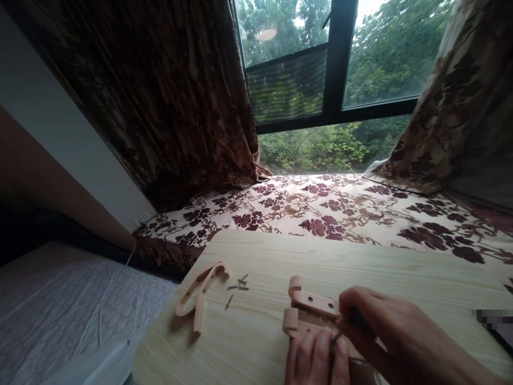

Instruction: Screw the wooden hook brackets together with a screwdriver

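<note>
My right hand (387, 326) is closed around the dark handle of a screwdriver (358, 322), most of which the fingers hide. Its thin dark shaft seems to slant down between the fingers of my left hand (315, 355). Those fingers are bent and press on the nearer wooden hook (303, 326), covering much of it. Just beyond lies a second wooden hook (316, 302), with two dark screw heads in its flat part. Both hooks rest on a brown piece (326, 318), partly hidden by my hands. The screwdriver's tip cannot be made out.
Two loose curved wooden hooks (200, 299) lie on the left of the pale wooden table (256, 256). Several screws (240, 287) are scattered beside them. A dark flat object (497, 331) sits at the right edge. Behind the table is a flowered window seat (288, 206).
</note>
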`<state>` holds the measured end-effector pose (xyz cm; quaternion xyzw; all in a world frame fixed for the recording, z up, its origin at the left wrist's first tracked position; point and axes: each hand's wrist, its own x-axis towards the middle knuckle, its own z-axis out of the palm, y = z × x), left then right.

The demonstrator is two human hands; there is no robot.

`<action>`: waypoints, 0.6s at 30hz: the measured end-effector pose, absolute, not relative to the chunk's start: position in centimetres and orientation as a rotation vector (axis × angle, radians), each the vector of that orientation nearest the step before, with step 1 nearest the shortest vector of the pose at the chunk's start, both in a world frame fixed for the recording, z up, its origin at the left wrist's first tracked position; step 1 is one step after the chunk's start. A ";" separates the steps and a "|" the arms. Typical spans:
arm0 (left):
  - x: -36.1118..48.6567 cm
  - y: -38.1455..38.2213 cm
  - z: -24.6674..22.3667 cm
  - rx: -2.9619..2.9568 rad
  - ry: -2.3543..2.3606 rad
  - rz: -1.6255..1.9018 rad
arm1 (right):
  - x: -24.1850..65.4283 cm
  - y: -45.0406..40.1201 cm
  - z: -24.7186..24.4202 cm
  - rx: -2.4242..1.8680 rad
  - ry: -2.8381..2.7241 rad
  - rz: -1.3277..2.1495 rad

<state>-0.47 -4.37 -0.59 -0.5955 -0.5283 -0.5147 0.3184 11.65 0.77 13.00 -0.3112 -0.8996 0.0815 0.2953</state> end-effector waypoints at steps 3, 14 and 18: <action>-1.4 -4.6 0.0 -1.664 -1.353 -1.314 | 11.9 0.2 12.9 -0.913 -2.401 0.258; -3.6 -5.4 2.5 -2.013 -1.240 -1.257 | 11.3 -0.4 13.9 -1.084 -2.441 0.335; -3.1 -5.9 1.2 -2.015 -1.346 -1.275 | 10.9 -0.6 14.3 -1.094 -2.444 0.314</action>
